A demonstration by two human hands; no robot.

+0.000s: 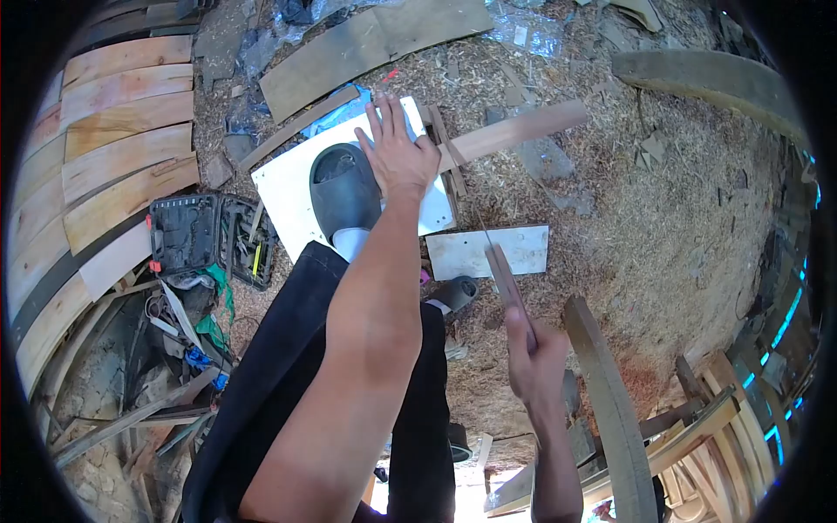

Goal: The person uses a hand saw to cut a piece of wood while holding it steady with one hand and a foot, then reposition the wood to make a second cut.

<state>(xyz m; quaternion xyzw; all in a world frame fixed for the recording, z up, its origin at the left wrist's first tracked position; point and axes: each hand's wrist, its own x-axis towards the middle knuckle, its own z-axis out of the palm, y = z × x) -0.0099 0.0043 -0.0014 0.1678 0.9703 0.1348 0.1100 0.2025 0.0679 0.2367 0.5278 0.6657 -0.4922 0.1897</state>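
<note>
My left hand [397, 152] lies with its fingers stretched out, pressing down at the right part of a white board [283, 196]. A wooden strip [523, 126] sticks out to the right from beside this hand; its near end is hidden under the hand. My left foot in a dark clog [344, 187] stands on the same board. My right hand [534, 357] is wrapped round a long narrow tool that looks like a handsaw [506, 279]. It is seen nearly edge-on and blurred, its thin tip pointing up towards the strip.
A smaller white panel [488, 251] lies below the board. At left are an open black tool case [183, 231] and stacked planks [126, 122]. A curved timber [610, 410] rises close to my right hand. Wood shavings [663, 235] cover the ground.
</note>
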